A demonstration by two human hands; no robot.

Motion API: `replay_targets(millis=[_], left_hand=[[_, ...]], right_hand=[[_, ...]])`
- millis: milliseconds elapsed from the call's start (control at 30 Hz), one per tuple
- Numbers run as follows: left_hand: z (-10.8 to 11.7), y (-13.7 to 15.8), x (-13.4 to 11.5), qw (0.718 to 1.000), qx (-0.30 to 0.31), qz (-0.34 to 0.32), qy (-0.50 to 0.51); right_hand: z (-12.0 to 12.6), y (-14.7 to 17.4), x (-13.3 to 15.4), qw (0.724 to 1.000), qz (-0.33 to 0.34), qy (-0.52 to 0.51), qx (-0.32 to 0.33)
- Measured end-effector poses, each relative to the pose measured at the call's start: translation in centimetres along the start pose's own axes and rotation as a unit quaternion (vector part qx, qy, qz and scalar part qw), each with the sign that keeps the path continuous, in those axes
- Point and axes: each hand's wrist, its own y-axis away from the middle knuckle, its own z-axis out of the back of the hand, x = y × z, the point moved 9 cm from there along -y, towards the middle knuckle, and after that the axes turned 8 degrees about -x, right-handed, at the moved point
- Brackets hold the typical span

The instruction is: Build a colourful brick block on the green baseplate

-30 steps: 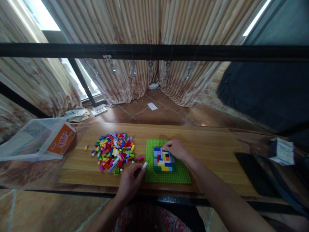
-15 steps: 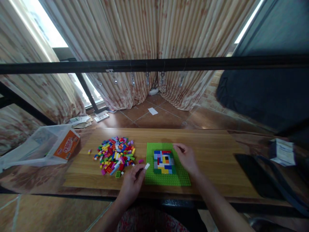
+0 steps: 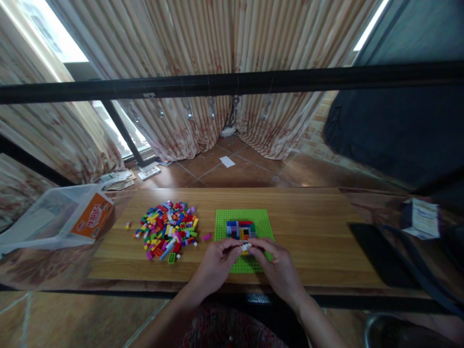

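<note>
A small white toy brick (image 3: 246, 247) is pinched between the fingertips of my left hand (image 3: 217, 263) and my right hand (image 3: 281, 263). Both hands meet over the near part of a green baseplate (image 3: 222, 216). On that plate stands a square build of coloured bricks (image 3: 232, 230), in blue, red, grey, yellow and green, with a dark square spot near its middle. My fingers hide its front rows. A single magenta brick (image 3: 206, 237) lies on the table just left of the plate.
A heap of mixed loose bricks (image 3: 170, 227) covers the left part of the wooden table (image 3: 308, 232). Beyond it sits a clear plastic bin (image 3: 58, 203) with an orange label. A black flat item (image 3: 369, 251) lies at the right edge. A black bar (image 3: 217, 86) runs across behind.
My left hand has carried the white brick right, over the build. My right hand has come from the plate's right edge to take hold of it too. The view has shifted slightly.
</note>
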Motion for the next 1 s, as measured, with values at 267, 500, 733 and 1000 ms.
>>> replay_targets(millis=[267, 500, 733, 1000], left_hand=[[1.4, -1.4, -1.6, 0.985, -0.057, -0.096, -0.135], [3.6, -5.0, 0.0, 0.953, -0.131, -0.124, -0.242], [2.3, -7.9, 1.1, 0.974, -0.083, -0.08, -0.195], [0.7, -9.1, 2.2, 0.984, -0.031, -0.072, -0.158]], right_hand=[[1.2, -1.3, -1.7, 0.998, 0.012, 0.056, -0.025], [1.8, -4.5, -5.5, 0.99, 0.019, 0.116, -0.078], [0.6, -5.9, -6.5, 0.99, 0.016, 0.129, -0.063], [0.5, -6.3, -6.6, 0.99, -0.007, 0.119, -0.07]])
